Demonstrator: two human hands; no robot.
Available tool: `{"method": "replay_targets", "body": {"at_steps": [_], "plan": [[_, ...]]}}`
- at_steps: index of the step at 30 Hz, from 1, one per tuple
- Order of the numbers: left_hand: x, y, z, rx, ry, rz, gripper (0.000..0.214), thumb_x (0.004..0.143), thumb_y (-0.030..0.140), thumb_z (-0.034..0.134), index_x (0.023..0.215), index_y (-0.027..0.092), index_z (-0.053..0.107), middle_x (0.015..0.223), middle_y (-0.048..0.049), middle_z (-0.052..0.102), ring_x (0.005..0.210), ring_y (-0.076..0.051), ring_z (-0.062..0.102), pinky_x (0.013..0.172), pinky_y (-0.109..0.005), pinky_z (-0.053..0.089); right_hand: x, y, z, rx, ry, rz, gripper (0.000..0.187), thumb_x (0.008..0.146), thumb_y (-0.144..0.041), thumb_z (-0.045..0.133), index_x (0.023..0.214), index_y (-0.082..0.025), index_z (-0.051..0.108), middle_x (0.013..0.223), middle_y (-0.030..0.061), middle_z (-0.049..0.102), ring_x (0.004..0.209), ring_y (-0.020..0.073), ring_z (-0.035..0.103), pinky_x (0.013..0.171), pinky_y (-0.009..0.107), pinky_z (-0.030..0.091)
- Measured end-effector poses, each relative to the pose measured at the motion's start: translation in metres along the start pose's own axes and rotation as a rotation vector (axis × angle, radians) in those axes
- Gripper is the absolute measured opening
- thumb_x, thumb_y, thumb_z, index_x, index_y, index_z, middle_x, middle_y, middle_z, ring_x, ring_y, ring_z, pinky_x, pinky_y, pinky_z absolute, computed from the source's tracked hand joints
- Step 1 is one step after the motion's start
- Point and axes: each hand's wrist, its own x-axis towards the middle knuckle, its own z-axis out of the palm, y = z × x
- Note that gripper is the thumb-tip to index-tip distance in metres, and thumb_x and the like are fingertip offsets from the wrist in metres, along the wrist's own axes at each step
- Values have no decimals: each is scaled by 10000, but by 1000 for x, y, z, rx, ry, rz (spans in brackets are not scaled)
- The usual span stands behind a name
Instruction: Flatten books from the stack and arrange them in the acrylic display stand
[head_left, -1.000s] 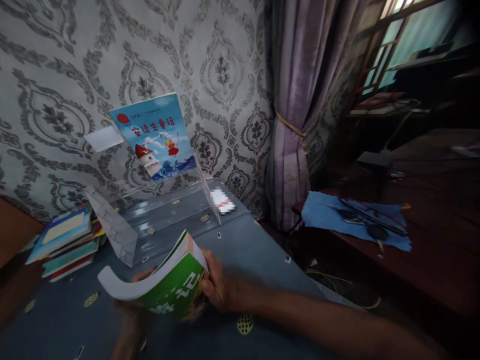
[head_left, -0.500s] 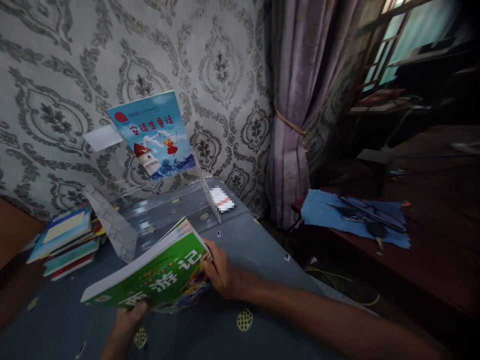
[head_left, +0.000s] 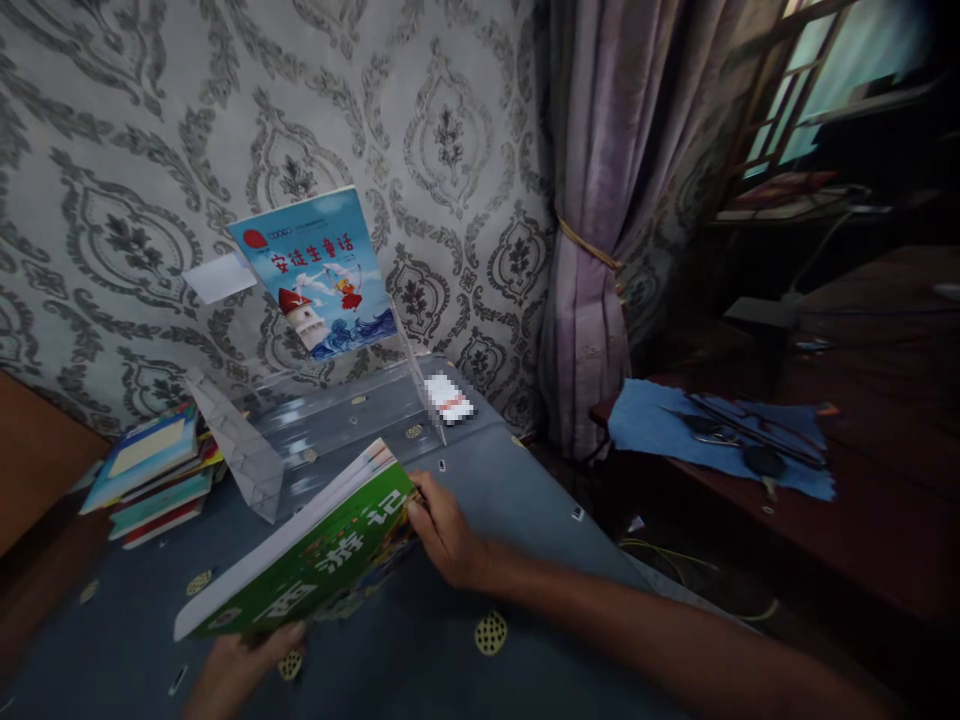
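The patterned wall point(head_left: 112, 150) rises behind the clear stand point(head_left: 337, 420), and a purple curtain point(head_left: 600, 200), tied back with a cord, hangs to the right of the stand. The stand sits on a surface point(head_left: 510, 500) covered in dark blue-grey cloth with small yellow spots, which spreads out in front of the stand toward me.

I hold a green book point(head_left: 315, 560) just in front of the stand, lifted off the surface and tilted, cover up, its white lettering upside down to me. A stack of books point(head_left: 154, 475) lies flat to the left of the stand. A blue book point(head_left: 319, 270) stands upright at the back of the stand, cover facing me. Well to the right of the stand, past the curtain, a blue cloth point(head_left: 675, 430) lies on dark wood with some dark tools on it.

My right hand point(head_left: 446, 530) is closed on the green book's end nearest the stand, thumb on the cover. My left hand point(head_left: 240, 660) grips the far lower end from beneath, fingers curled around the edge. A white card point(head_left: 220, 277) sits just left of the blue book, above the stand.
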Motion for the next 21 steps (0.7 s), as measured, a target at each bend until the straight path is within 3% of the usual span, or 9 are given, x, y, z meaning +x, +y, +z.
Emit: {"method": "replay_targets", "body": {"at_steps": [5, 9, 12, 21], "plan": [[-1, 0, 1, -153, -90, -6, 531, 462, 686, 818, 579, 188, 672, 749, -107, 759, 841, -335, 724, 827, -404, 600, 7, -1, -1, -6, 64, -2, 272, 1043, -327, 280, 899, -228, 489, 840, 26, 535, 795, 174, 528, 748, 310, 454], [-6, 12, 10, -141, -16, -11, 521, 507, 666, 809, 618, 176, 675, 785, -104, 761, 840, -333, 727, 831, -394, 600, 11, -3, -3, -110, 88, -24, 278, 1041, -304, 285, 873, -224, 491, 839, 37, 549, 807, 183, 511, 757, 324, 429], [-10, 20, 16, -169, 57, -15, 545, 544, 683, 787, 696, 169, 690, 820, -85, 755, 808, -318, 732, 782, -382, 613, 13, -4, -4, -129, 83, -29, 284, 1042, -295, 289, 818, -236, 453, 795, 23, 516, 761, 176, 492, 718, 310, 418], [-10, 27, 25, -187, 73, 18, 590, 744, 678, 654, 1020, 163, 731, 1072, -109, 757, 945, -332, 725, 814, -421, 614, 15, -7, -7, -199, 47, -6, 296, 1053, -321, 302, 818, -238, 462, 778, 16, 547, 732, 163, 528, 713, 290, 422]]}}
